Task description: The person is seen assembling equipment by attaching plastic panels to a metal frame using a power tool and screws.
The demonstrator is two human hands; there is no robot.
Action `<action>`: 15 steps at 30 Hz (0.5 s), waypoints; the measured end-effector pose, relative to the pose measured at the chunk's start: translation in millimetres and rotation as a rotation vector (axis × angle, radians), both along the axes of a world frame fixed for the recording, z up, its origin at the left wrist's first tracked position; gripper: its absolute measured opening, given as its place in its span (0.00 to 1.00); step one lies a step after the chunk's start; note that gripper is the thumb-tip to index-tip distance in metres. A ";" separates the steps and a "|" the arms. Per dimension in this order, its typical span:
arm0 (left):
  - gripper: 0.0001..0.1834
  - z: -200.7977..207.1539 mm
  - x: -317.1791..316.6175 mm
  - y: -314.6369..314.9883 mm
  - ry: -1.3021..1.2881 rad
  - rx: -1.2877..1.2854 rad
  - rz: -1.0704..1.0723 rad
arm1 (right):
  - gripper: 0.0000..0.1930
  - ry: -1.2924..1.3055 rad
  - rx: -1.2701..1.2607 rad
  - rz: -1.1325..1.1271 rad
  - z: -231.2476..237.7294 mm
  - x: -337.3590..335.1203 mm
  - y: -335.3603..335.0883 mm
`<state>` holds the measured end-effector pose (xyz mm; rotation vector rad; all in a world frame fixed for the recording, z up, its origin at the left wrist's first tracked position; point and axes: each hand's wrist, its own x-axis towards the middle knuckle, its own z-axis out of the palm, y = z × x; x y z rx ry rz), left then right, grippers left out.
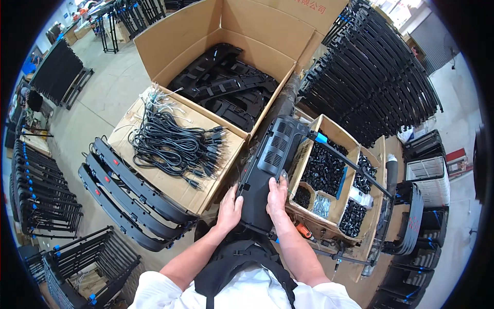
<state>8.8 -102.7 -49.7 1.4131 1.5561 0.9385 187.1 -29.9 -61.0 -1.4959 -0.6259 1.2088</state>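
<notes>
A long black plastic housing [257, 193] with a vented, raised cover [278, 144] lies lengthwise in front of me, joined at both ends to a black tube frame [355, 167] with blue clips. My left hand [229, 208] rests against the housing's left edge, its fingers stretched out and pointing forward. Opposite it, my right hand [277, 196] grips the right edge, thumb on top and fingers over the side. The housing's underside is hidden.
To the right stands a divided wooden bin [333, 135] of small black parts and screws, with an orange-and-black power tool [304, 231] nearby. Bundled black cables [172, 141] lie on cardboard at left. Beyond is an open carton [180, 38] of black plastic parts; curved black panels [139, 193] hang left.
</notes>
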 end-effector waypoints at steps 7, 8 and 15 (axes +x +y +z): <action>0.27 -0.3 -4.4 -3.8 -0.088 0.067 -0.016 | 0.22 0.022 -0.020 0.024 -3.8 -5.3 -4.2; 0.27 -0.1 -5.0 -5.0 -0.102 0.057 -0.024 | 0.22 0.003 -0.029 0.025 -2.8 -7.3 -4.5; 0.26 -2.5 8.2 3.8 -0.158 0.031 -0.053 | 0.30 0.038 0.037 0.137 -16.9 33.5 -4.0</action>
